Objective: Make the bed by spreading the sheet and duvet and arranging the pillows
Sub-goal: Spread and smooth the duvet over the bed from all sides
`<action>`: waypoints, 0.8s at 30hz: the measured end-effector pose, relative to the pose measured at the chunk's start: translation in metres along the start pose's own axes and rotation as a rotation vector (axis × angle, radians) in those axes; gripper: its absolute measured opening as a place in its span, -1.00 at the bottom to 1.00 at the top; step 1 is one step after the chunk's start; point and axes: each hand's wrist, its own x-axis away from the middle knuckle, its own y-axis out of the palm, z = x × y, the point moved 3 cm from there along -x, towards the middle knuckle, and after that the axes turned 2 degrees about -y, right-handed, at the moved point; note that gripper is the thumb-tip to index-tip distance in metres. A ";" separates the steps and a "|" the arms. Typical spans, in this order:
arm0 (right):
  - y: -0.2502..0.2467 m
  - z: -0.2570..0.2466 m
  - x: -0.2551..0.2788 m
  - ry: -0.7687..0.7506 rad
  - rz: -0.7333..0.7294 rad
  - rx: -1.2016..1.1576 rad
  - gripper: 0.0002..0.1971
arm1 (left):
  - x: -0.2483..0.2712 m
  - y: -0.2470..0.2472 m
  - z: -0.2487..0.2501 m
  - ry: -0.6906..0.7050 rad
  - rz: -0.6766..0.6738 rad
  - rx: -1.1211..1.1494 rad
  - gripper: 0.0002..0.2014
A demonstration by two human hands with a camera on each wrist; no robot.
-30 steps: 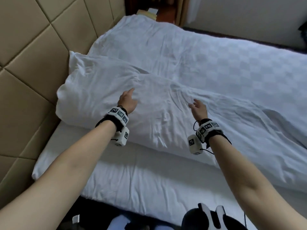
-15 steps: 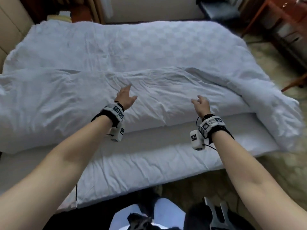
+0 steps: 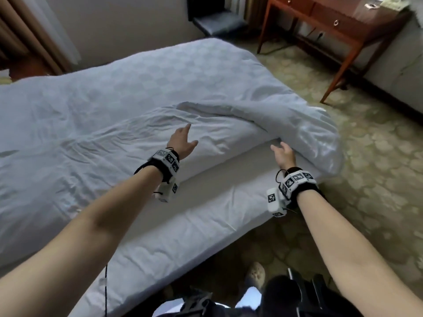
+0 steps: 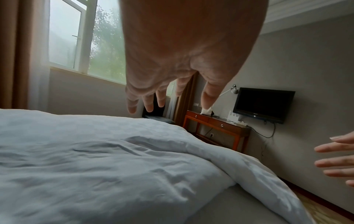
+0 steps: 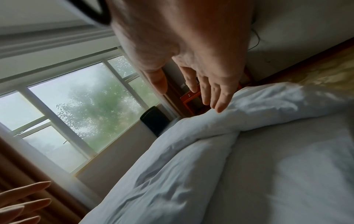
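A white checkered duvet point(image 3: 160, 88) covers most of the bed, its near edge folded back in a wrinkled band point(image 3: 114, 152). One duvet corner point(image 3: 315, 138) hangs twisted over the bed's foot end. The white sheet point(image 3: 187, 225) lies bare along the near side of the mattress. My left hand point(image 3: 182, 140) hovers open above the folded band, fingers spread and holding nothing point(image 4: 162, 94). My right hand point(image 3: 282, 154) is open above the sheet, its fingertips point(image 5: 220, 108) just by the twisted duvet corner point(image 5: 268, 103). No pillow is in view.
A wooden desk with drawers point(image 3: 332, 21) stands beyond the foot of the bed, a wall TV point(image 4: 262, 104) above it. A dark chair point(image 3: 217, 21) sits by the window wall. Patterned floor point(image 3: 366, 179) lies right of the bed. My feet point(image 3: 254, 275) are at the bedside.
My view has swung right from the headboard end towards the foot of the bed. Both hands have moved right along the folded duvet edge, staying open; the right one now nears the hanging corner.
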 end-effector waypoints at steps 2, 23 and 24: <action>-0.047 0.017 -0.032 0.019 0.017 0.005 -0.42 | -0.012 0.032 0.048 0.001 -0.022 -0.021 -0.33; -0.206 0.154 -0.306 0.329 -0.011 -0.228 -0.97 | -0.191 0.270 0.265 -0.318 -0.252 0.274 -0.26; -0.209 0.157 -0.322 0.344 -0.009 -0.212 -0.95 | -0.203 0.285 0.269 -0.367 -0.273 0.314 -0.22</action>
